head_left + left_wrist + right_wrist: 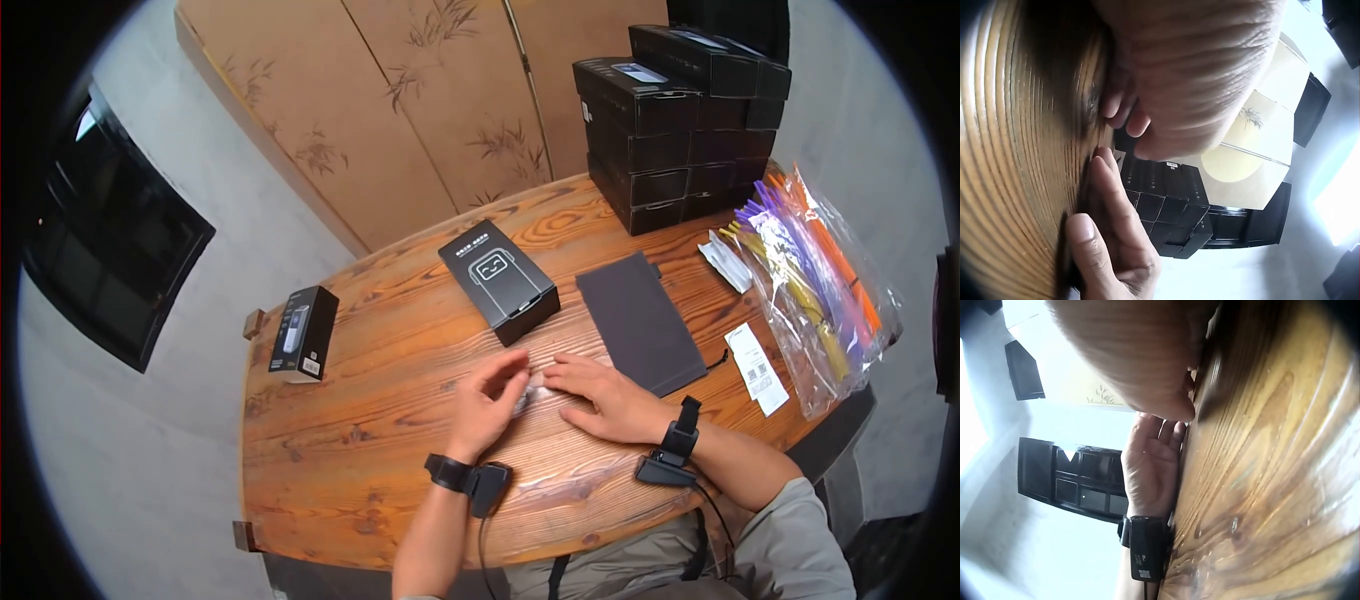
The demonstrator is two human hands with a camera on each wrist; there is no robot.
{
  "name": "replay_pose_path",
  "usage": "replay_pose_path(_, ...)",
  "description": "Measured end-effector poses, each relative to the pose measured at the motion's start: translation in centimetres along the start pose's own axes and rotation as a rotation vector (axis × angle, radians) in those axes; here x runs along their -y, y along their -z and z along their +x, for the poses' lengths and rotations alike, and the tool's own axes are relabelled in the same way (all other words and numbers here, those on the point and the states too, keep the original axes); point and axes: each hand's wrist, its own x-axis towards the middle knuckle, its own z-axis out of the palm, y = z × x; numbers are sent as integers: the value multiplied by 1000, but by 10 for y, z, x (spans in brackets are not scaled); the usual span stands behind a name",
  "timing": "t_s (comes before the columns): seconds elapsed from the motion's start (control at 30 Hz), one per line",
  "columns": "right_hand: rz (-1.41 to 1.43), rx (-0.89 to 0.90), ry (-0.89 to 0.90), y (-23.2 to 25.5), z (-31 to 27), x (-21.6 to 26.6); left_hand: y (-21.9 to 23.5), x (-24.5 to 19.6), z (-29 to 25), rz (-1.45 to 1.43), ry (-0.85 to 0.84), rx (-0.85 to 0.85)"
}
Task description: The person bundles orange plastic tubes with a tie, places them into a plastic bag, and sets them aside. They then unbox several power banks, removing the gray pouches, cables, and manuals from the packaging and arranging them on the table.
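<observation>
On the glossy brown wooden table [340, 470], the bare left hand [485, 405] is loosely cupped, thumb and forefinger apart. The black cardboard box with a white face drawing [493, 275] sits at eleven o'clock from a small whitish scrap [537, 382] between the hands. The bare right hand [603, 402] points straightened fingers towards nine o'clock; whether they touch the scrap is unclear. Low, even, gentle fingertip pressure should stop it skidding.

In front of me, past the grained wooden worktop [350, 450], stands a tan screen [400, 130] painted with bamboo-like sprigs [320, 155]. Grey walls [230, 160] flank me; a dark panel [110, 230] is set on the left one. White light [1341, 200] glares in my left wrist view.
</observation>
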Motion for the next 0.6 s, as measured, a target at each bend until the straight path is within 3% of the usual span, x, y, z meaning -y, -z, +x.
replay_pose_path(0.07,-4,36,6,2,-1,4,-1,-7,2,182,-110,100)
replay_pose_path(0.27,-3,35,4,0,-2,1,-4,0,8,46,-31,19)
replay_pose_path(0.6,-39,65,16,0,-3,-1,1,5,30,252,-55,7)
